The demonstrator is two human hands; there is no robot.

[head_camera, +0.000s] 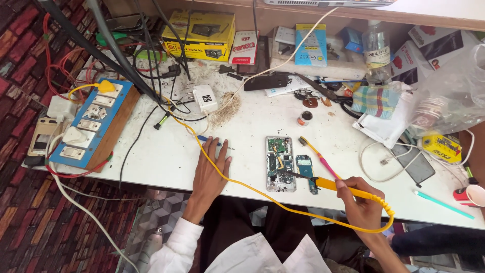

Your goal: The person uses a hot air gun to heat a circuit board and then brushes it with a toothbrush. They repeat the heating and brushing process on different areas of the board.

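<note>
The right hand (359,205) has its fingers clamped round one yellow soldering iron (348,189), tip on one opened phone (280,163). The left hand (209,174) lies flat on the white table (166,156), fingers slightly apart. Beyond sits one switchboard (93,124).

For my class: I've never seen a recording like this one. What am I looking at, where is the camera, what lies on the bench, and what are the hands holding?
There is no machine here: a person works with two bare hands. The single picture comes from a camera worn on the head, looking down at a white workbench.

The right hand holds a yellow soldering iron, its dark tip pointing at an opened phone whose circuit boards show. The iron's yellow cord crosses the bench.

The left hand lies flat on the bench, fingers near a thin blue-handled tool, and holds nothing.

Around them: a small circuit board, a yellow and pink toothbrush, a blue switchboard, a white plug adapter, boxes and a clear bottle.
</note>
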